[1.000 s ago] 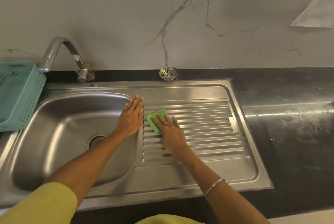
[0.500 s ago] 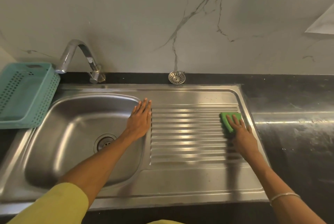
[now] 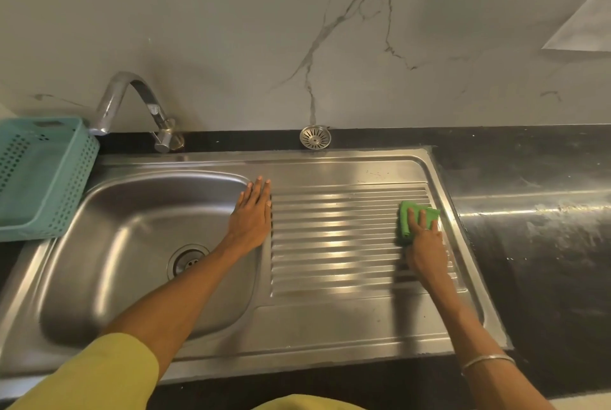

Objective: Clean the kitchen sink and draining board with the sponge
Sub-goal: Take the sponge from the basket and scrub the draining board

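A stainless steel sink unit is set into a dark, glossy tabletop (image 3: 529,244), which is streaked with pale smears to the right of the right hand. A grey marble-veined wall (image 3: 231,29) rises beyond both hands. The left hand (image 3: 253,216) is laid flat, fingers straight and together, on the ridge between the sink (image 3: 115,244) and the draining board (image 3: 334,244). The right hand (image 3: 425,244) is pressed with extended fingers onto the green sponge (image 3: 405,217), which lies at the right end of the ribbed draining board. A curved tap (image 3: 132,102) stands beyond the left hand, a teal basket (image 3: 43,178) further left, cut off by the frame edge. A round metal strainer (image 3: 315,137) leans at the wall's foot between the hands. Part of the sponge is hidden under the fingers. A pale shape (image 3: 585,22) at upper right is cut off and cannot be identified.
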